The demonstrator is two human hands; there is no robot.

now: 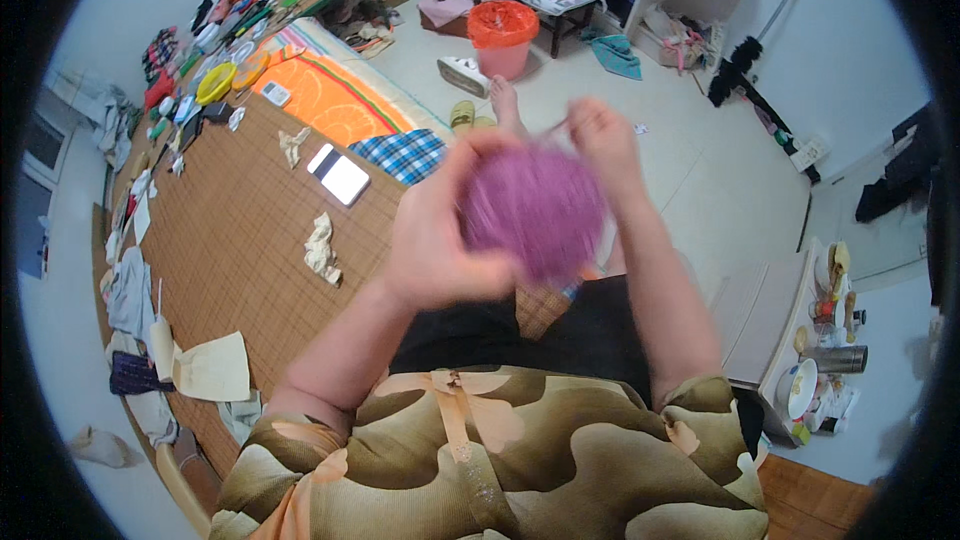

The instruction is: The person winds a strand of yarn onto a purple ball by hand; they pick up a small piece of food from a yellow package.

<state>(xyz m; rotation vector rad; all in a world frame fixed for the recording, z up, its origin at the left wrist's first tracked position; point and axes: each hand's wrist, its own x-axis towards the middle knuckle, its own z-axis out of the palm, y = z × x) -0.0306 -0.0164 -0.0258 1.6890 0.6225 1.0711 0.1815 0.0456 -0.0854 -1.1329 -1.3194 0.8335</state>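
A large ball of purple yarn is held up over my lap, somewhat blurred. My left hand grips it from the left, thumb below and fingers over the far side. At the ball's upper right, my right hand is closed, its fingers pinching a thin strand of yarn that runs from the top of the ball. Black cloth covers my lap beneath.
Left of me, a woven mat carries a phone and crumpled tissues. A red-lined bin stands on the floor ahead. At right, a cabinet bears a bowl and a metal cup.
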